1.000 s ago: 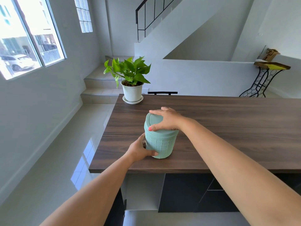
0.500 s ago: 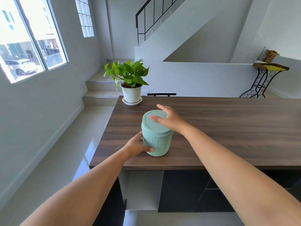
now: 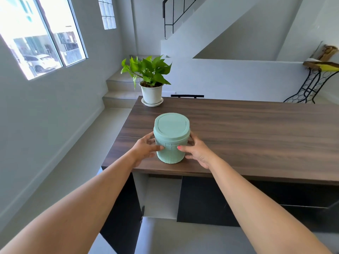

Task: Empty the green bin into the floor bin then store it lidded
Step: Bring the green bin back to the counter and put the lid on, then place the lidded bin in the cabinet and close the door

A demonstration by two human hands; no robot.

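**Both hands on the lidded bin**

The green bin [image 3: 171, 142] stands upright near the front edge of the table [image 3: 247, 129], its lid [image 3: 171, 125] on. The left hand [image 3: 145, 149] and right hand [image 3: 199, 153] clasp its ribbed sides, fingers curled around it. A potted plant [image 3: 149, 79] sits at the far corner.

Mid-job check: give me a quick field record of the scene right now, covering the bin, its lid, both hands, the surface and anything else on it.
bin: small green bin, upright near the front edge of the wooden countertop
lid: green lid seated on top, closed
left hand: left hand gripping the bin's left side
right hand: right hand gripping the bin's right side
other items: potted plant on a saucer at the far left corner, apart from the bin
floor bin: not in view
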